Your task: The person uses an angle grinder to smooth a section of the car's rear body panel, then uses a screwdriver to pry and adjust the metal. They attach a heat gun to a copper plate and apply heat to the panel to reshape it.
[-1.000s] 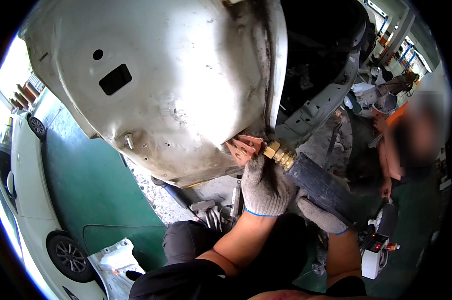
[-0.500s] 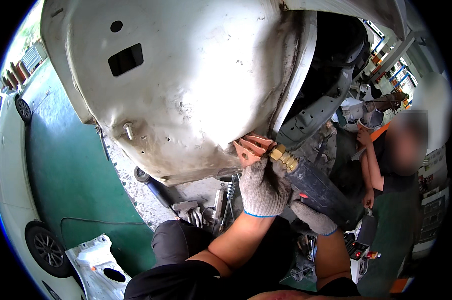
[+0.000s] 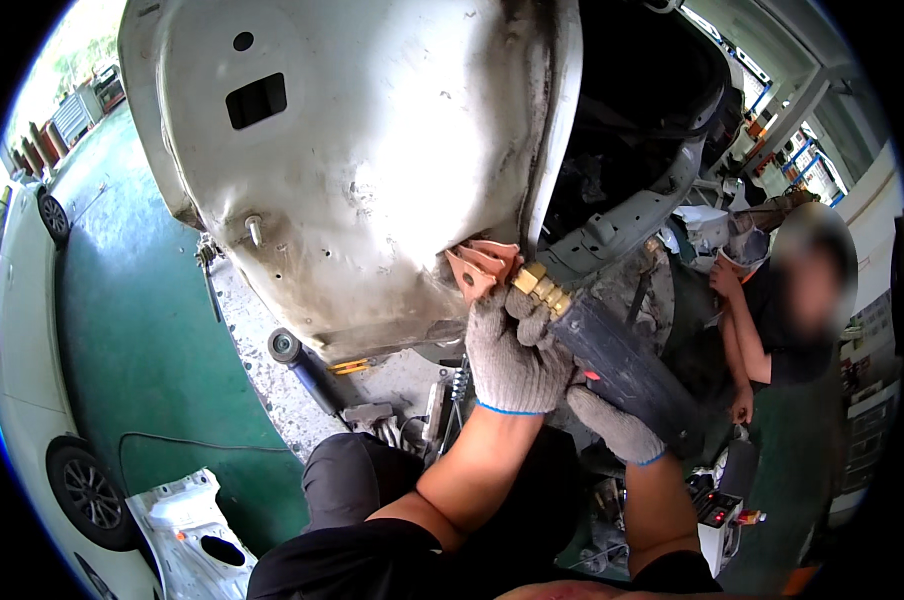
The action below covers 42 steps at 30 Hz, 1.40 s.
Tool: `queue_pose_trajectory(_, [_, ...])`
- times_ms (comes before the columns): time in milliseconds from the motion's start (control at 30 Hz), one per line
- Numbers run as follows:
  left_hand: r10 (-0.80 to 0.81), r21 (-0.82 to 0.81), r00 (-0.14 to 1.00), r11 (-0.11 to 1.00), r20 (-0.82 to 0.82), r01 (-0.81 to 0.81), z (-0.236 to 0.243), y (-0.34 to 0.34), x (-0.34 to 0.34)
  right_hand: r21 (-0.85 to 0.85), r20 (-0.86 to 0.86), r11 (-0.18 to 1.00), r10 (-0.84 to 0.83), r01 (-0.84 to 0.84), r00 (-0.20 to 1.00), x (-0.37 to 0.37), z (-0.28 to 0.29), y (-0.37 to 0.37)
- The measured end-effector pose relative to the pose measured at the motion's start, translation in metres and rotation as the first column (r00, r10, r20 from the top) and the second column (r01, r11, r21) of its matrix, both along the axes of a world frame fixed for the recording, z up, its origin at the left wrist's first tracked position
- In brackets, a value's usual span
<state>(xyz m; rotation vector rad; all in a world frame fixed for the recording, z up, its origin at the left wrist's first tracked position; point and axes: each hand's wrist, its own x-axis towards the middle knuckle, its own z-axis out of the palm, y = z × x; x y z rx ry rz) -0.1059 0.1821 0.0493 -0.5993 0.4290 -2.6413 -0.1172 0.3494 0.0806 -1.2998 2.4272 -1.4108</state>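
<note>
A dent-puller welding gun (image 3: 627, 370) lies slantwise before me, with a black body, a brass fitting and a copper claw head. The copper claw (image 3: 482, 265) is at the lower edge of a dented white car body panel (image 3: 372, 180), seemingly touching it. My left hand (image 3: 517, 365), in a grey knit glove, is closed around the front of the gun just below the claw and fitting. Further back, my right hand (image 3: 617, 425), gloved too, grips the gun's black body from below; part of its fingers is hidden behind the gun.
Beneath the panel lie a dark cylindrical tool (image 3: 302, 370), yellow sticks (image 3: 350, 367) and metal tools. A white car (image 3: 32, 350) stands at left, with a cut panel (image 3: 192, 530) on the green floor. At right a co-worker's arms (image 3: 747, 330) are near the car's open body.
My view has shifted, so the panel's right edge sits further left. The gun and both hands appear slightly further left and higher. Yellow sticks now show below the panel.
</note>
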Motion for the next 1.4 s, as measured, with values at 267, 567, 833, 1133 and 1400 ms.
queue_pose_trajectory(267, [-0.074, 0.101, 0.989, 0.993, 0.129, 0.061, 0.024, -0.008, 0.004, 0.058, 0.027, 0.998, -0.008, 0.006, 1.000, 0.004, 0.020, -0.006])
queue_pose_trajectory(567, [-0.016, 0.044, 0.987, 0.999, 0.163, 0.009, 0.015, -0.008, 0.002, -0.009, 0.060, 1.000, -0.011, 0.012, 0.998, 0.005, 0.012, -0.002])
queue_pose_trajectory(833, [0.042, 0.022, 0.994, 0.999, 0.099, -0.044, 0.016, -0.005, -0.002, -0.055, 0.058, 0.998, -0.007, 0.010, 0.998, 0.008, 0.011, 0.000])
queue_pose_trajectory(1133, [0.035, -0.048, 0.994, 0.998, 0.108, -0.030, 0.023, -0.009, 0.003, -0.104, 0.091, 0.994, -0.037, 0.046, 0.995, 0.013, 0.027, -0.001])
queue_pose_trajectory(1400, [-0.104, 0.002, 0.976, 0.994, 0.190, 0.105, 0.033, -0.014, 0.012, -0.086, 0.216, 0.995, -0.026, 0.046, 0.976, 0.002, 0.011, 0.009])
